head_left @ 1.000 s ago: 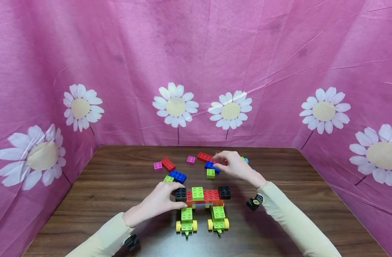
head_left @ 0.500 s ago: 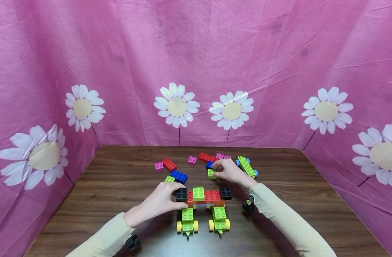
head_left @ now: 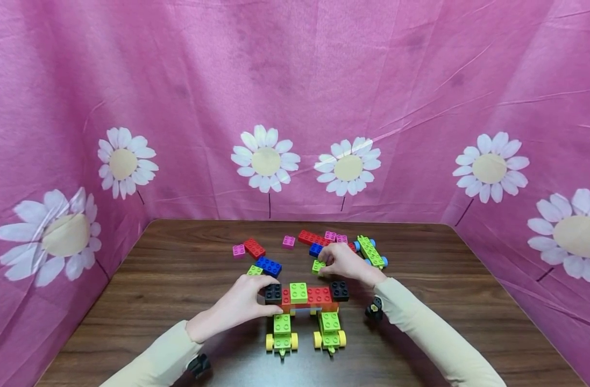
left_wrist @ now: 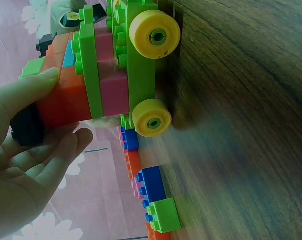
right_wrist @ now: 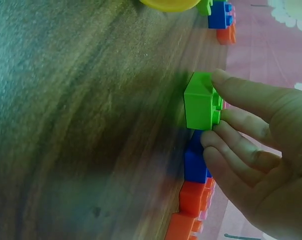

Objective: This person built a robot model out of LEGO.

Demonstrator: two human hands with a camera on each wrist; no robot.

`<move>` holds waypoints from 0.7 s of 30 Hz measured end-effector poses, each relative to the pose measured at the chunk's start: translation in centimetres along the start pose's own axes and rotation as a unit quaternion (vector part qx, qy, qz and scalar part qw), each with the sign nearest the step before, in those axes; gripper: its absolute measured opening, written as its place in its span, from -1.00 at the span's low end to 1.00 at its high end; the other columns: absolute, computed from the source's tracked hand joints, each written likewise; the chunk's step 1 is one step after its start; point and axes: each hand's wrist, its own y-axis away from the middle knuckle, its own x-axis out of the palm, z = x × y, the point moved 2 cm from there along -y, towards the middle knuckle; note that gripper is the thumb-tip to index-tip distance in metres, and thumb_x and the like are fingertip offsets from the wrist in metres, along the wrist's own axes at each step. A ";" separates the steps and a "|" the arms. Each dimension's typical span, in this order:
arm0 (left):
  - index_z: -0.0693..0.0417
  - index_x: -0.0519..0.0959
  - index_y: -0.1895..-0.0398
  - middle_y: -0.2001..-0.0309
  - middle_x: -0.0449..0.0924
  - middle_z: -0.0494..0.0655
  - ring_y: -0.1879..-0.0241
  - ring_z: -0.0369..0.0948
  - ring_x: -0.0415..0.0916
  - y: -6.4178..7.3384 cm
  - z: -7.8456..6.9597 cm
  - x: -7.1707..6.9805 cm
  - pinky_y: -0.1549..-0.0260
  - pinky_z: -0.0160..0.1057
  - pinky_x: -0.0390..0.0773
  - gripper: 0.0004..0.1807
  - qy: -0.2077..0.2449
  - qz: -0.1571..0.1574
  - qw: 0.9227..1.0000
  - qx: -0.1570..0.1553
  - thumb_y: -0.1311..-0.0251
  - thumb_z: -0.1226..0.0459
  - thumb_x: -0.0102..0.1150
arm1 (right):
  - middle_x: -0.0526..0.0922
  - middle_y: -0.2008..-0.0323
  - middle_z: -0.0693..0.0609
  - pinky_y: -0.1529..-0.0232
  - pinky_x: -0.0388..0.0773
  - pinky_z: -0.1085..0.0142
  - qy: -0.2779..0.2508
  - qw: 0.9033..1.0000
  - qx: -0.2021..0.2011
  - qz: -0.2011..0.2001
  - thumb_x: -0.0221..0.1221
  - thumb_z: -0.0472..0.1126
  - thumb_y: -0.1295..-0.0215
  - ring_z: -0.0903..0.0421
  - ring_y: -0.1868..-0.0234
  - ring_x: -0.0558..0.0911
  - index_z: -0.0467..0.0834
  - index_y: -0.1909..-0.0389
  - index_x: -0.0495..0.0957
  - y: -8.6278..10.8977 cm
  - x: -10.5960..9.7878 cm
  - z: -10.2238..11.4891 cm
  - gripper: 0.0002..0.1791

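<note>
A pink daisy-patterned cloth [head_left: 295, 75] is hanging behind the wooden table [head_left: 154, 301]. The right hand [head_left: 345, 263] is pinching a small green brick [right_wrist: 198, 104] between thumb and fingertips, near a blue brick [right_wrist: 193, 167]; the left hand [head_left: 239, 305] is gripping one end of the wheeled brick model [head_left: 319, 295], thumb and fingers straddling a black brick [head_left: 274, 292].

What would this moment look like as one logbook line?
left hand: holds wheeled build at black block | right hand: pinches lime block | beyond build: scattered blocks on table
</note>
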 end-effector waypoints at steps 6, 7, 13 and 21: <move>0.15 0.65 0.11 0.35 0.68 -0.13 0.42 -0.42 0.47 0.0 0.1 0.0 0.41 -0.49 0.53 -0.59 0.002 0.001 1.000 0.000 -0.04 0.13 0.49 | 0.72 0.42 0.00 0.37 0.56 0.47 0.000 1.000 0.015 0.017 0.51 -0.14 0.01 0.30 0.43 0.59 -0.22 0.26 0.67 0.1 0.1 0.3 -0.66; 0.15 0.65 0.11 0.35 0.68 -0.13 0.42 -0.42 0.47 0.0 0.1 0.0 0.41 -0.49 0.54 -0.59 0.002 0.001 1.000 -0.001 -0.04 0.13 0.49 | 0.72 0.42 0.00 0.37 0.56 0.47 0.002 1.000 0.016 0.020 0.51 -0.14 0.01 0.30 0.43 0.58 -0.22 0.25 0.67 0.1 0.1 0.4 -0.65; 0.14 0.65 0.12 0.36 0.68 -0.15 0.42 -0.39 0.47 0.0 0.2 0.1 0.42 -0.49 0.52 -0.60 -0.003 0.000 1.000 0.003 -0.04 0.11 0.49 | 0.68 0.49 0.04 0.42 0.48 0.48 0.014 0.999 0.001 0.029 0.51 -0.14 0.02 0.33 0.47 0.50 -0.22 0.33 0.67 0.4 -0.1 1.0 -0.69; 0.13 0.65 0.11 0.36 0.68 -0.15 0.42 -0.38 0.48 -0.1 0.4 0.1 0.43 -0.49 0.52 -0.59 -0.006 0.000 1.000 0.002 -0.04 0.11 0.48 | 0.71 0.41 -0.03 0.43 0.49 0.50 0.027 0.999 -0.008 0.043 0.48 -0.14 -0.04 0.36 0.49 0.50 -0.24 0.25 0.68 0.6 -0.1 1.0 -0.68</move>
